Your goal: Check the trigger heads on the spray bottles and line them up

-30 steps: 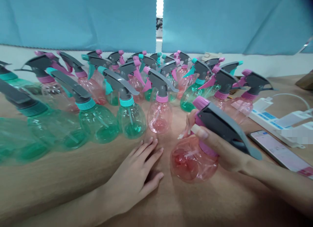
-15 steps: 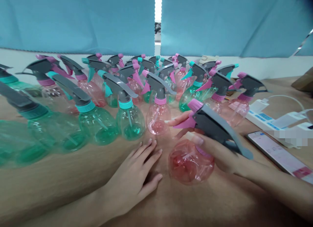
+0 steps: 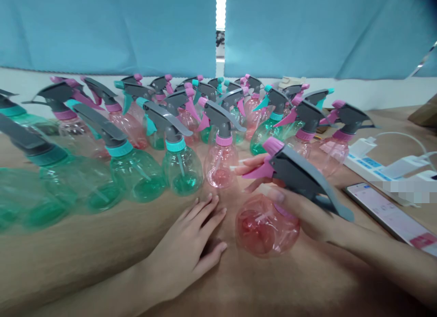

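My right hand [image 3: 300, 207] is wrapped round the neck of a pink spray bottle [image 3: 261, 230], which has a grey head and a pink nozzle and trigger. The bottle leans, its base toward me and its nozzle pointing to the upper left. Some fingers are behind the trigger and partly hidden. Flat on the brown tabletop [image 3: 112, 262] lies my left hand [image 3: 191, 239], fingers stretched out, holding nothing. Just beyond its fingertips stand a green spray bottle [image 3: 183, 173] with a turquoise collar and another pink spray bottle [image 3: 221, 164].
Rows of green and pink spray bottles fill the back and left of the table, including a near green bottle [image 3: 138, 176]. At the right lie a phone [image 3: 389, 217] and a white power strip [image 3: 368, 164] with plugs and cables. Blue curtains [image 3: 109, 30] hang behind.
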### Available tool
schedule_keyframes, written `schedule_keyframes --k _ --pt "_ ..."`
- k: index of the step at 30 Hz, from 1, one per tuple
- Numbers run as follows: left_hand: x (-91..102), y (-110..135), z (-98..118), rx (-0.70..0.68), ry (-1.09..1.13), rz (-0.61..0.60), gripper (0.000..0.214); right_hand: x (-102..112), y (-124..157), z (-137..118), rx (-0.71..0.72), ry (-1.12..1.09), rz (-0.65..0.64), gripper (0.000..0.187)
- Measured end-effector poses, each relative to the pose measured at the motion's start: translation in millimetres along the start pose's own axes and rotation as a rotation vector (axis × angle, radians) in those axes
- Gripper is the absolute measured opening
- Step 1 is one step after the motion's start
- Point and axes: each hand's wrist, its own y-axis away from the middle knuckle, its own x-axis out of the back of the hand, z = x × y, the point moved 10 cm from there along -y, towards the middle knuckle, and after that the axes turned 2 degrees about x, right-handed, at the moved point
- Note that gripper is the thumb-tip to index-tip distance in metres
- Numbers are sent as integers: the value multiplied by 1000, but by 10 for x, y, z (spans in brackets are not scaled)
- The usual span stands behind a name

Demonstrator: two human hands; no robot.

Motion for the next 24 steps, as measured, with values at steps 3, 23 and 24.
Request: schedule_keyframes --k 3,23,24 --pt "-2 12 -11 8 -1 5 52 -83 -31 -69 6 -71 -59 34" --pt "6 13 -4 11 32 6 50 -84 -61 -49 -16 -15 -43 25" --pt "8 16 -4 10 31 12 51 -61 -60 -62 -5 0 -21 24"
